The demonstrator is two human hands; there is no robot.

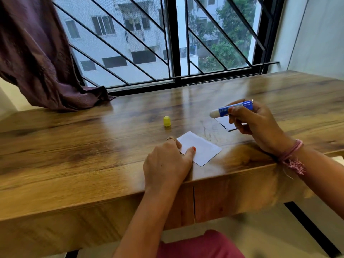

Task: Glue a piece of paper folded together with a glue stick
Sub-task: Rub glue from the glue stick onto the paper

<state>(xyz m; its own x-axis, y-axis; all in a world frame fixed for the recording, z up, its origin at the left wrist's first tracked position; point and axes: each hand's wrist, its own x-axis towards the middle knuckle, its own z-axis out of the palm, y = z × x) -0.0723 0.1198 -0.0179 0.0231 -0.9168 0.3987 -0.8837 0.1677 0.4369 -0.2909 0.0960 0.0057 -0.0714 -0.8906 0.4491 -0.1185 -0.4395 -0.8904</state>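
Wood desk [93, 146], glossy, front edge nearest. L hand [165, 164] pinning paper [200, 148] flat near that edge w/ thumb + fingertip. R hand [258, 123] raised just beyond, fingers wrapped round uncapped glue stick [231, 109]; paper scrap [226, 124] under it. Yellow cap [167, 121] upright mid-desk. Curtain [37, 62] far L, barred window [167, 43] behind.

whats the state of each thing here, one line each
glue stick: uncapped, white tip exposed, held above the table in the right hand
yellow cap: off, standing on the table
white paper: flat on the table, pinned by the left hand
second paper piece: on the table, partly hidden behind the right hand
curtain: pulled aside
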